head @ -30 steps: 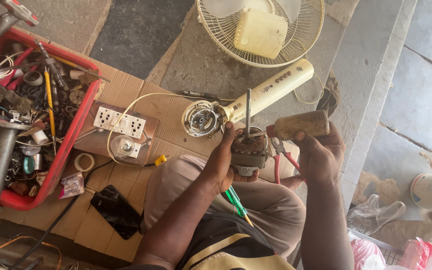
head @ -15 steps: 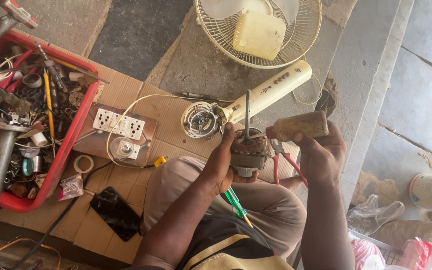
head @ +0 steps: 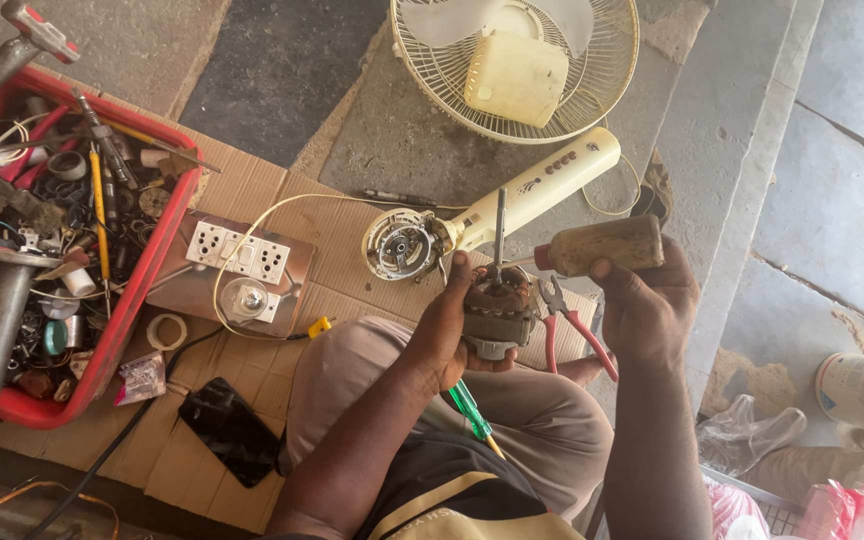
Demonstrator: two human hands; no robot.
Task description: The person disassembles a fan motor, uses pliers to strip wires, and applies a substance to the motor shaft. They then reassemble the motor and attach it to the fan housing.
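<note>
I am gripping the heavy-looking, rigid fan motor (head: 495, 315) by its metal core in my left hand (head: 449, 325). My right hand (head: 652, 300) is clutching a grimy oil bottle (head: 602, 245), likely slippery.

Flattened cardboard (head: 352, 235) carries a red tray (head: 142, 290), socket board (head: 237, 262), phone (head: 230, 430).

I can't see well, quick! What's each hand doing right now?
Left hand: closed around the fan motor.
Right hand: closed around the brown bottle, its tip toward the motor's shaft.
</note>
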